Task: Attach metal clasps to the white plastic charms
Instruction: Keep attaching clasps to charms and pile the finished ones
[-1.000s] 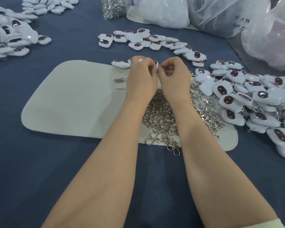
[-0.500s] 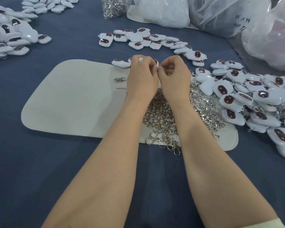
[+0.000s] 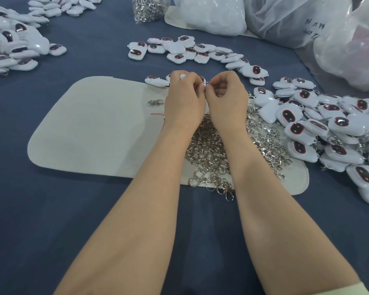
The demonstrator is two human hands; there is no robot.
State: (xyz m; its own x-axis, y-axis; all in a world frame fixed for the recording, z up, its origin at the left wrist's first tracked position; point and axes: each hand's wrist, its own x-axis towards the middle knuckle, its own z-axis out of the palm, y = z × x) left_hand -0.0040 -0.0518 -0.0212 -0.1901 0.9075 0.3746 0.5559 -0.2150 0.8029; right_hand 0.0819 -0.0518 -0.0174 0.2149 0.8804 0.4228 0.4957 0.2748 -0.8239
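My left hand grips a white plastic charm, mostly hidden behind its fingers. My right hand pinches a small metal clasp right against the charm where the two hands meet. Both hands hover over the far edge of a pale felt mat. A heap of silver clasps lies on the mat under my wrists. One single clasp sits alone left of my left hand.
White charms with dark oval faces lie piled at the right, in an arc at the back and at the far left. A clear bag of clasps and big plastic bags stand at the back.
Both hands stay pressed together at the same spot; only the fingers shift slightly on the charm and clasp.
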